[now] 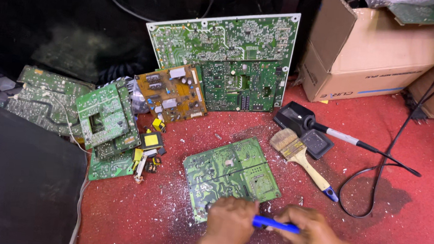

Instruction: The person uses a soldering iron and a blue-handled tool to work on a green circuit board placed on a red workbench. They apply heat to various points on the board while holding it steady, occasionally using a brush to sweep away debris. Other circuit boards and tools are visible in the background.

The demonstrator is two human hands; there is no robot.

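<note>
Green and flat on the red mat [136, 217], the circuit board [231, 175] lay amid white debris — both hands, left hand [231, 223] and right hand [310, 233], clenched a blue tool [273, 223] at its near edge, work seemingly midway.

Count: seven circuit boards [232, 174], one paintbrush [302, 160], one soldering iron [349, 140], two cardboard boxes [377, 51].

floor: red carpet [405, 163], white flecks | rear: dark wall [57, 17] | right: cardboard boxes [377, 51]
</note>
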